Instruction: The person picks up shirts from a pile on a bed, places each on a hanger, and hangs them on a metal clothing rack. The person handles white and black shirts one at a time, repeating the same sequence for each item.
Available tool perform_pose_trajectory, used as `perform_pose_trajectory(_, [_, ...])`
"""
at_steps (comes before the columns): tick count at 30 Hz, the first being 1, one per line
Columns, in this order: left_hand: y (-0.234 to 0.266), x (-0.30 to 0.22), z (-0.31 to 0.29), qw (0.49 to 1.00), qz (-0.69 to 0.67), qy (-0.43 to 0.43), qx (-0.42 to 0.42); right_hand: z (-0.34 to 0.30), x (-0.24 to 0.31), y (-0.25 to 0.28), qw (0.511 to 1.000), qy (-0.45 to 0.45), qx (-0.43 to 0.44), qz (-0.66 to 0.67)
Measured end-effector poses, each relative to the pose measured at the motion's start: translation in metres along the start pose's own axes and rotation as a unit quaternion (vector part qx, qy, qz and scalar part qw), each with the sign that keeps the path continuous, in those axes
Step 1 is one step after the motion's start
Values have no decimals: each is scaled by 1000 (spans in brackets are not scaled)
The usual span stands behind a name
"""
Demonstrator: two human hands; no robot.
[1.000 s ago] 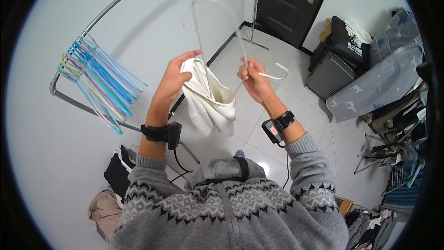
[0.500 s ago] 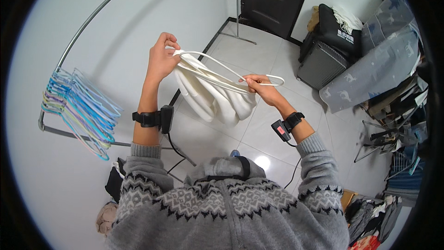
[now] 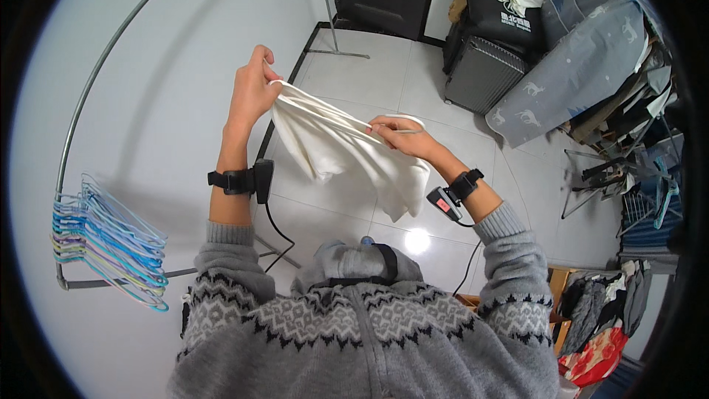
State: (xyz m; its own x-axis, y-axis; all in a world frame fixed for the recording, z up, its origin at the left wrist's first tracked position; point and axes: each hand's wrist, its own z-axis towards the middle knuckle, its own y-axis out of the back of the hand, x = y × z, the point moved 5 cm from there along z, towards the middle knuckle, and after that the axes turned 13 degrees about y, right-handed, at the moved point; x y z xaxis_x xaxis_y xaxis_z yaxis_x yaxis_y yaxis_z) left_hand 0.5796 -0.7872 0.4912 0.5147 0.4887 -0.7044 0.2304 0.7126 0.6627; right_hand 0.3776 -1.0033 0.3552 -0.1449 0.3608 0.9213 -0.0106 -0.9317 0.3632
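Note:
A white cloth garment (image 3: 347,144) hangs in loose folds between my two hands, above the floor. My left hand (image 3: 252,94) pinches its upper left corner with thumb and fingers. My right hand (image 3: 399,137) is closed on a white clothes hanger (image 3: 411,131). Only a thin bent end of the hanger shows beside my right fingers. The rest of it is hidden by the garment and hand. The garment's upper edge runs taut from the left fingers down to the right ones, and its lower edge droops freely.
Blue, purple and green hangers (image 3: 111,244) crowd a metal rack rail (image 3: 77,114) on the left. A grey suitcase (image 3: 484,74) with a black bag (image 3: 502,26) stands far right, beside a patterned grey cover (image 3: 569,66). Clothes (image 3: 602,303) lie lower right.
The hanger, largely visible before, is now mostly hidden by the garment. My right hand has shifted slightly left, and the garment's right side hangs lower. The view has turned, moving the room's contents left.

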Motion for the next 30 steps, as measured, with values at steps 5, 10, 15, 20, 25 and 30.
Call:
perform_pose_trajectory(5, [-40,-24,22,991,-28,-69,113,35,-4,-7,997,27,47,-63])
perform_pose_trajectory(10, [-71,-33,40,970,-10,-117,213,82,18,8,1000,-10,17,4])
perform_pose_trajectory(15, [-85,-24,78,953,-89,-161,241,128,41,69,997,-44,-16,-59])
perform_pose_trajectory(20, [-82,1,128,954,-18,-184,235,167,49,94,997,-56,-18,-54])
perform_pose_trajectory(25, [-67,33,172,974,23,-96,203,208,49,102,998,-61,6,-12])
perform_pose_trajectory(30, [-59,49,211,969,14,-87,231,251,52,120,997,-39,29,-68])
